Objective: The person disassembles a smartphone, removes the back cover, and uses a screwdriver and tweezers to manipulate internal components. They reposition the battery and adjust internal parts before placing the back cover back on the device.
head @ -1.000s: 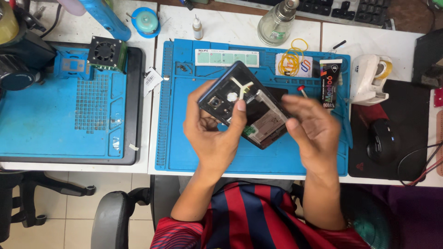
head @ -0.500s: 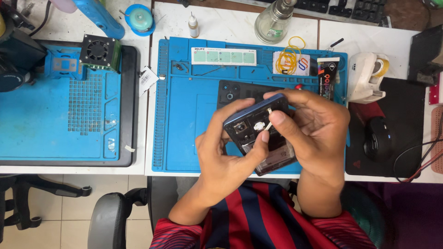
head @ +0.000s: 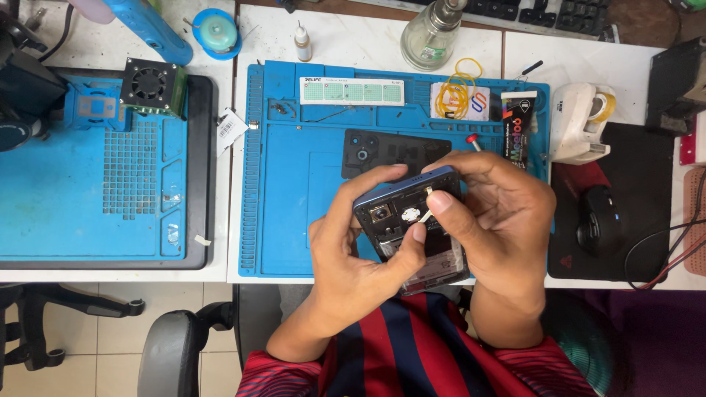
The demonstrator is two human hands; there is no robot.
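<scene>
- left hand (head: 353, 250) grips the opened phone (head: 412, 220) above the near edge of the blue mat (head: 294, 191).
- right hand (head: 500, 220) steadies its right side, fingertip on a white part.
- best pressed lightly, phone held level.

Worktop: white worktop (head: 368, 33) stretching beyond and to both sides of the hands.
Floor: pale tiles (head: 88, 345) below and to the left.
Seating: black chair armrest (head: 173, 342) lower left.
Light: even, soft shadows.
</scene>
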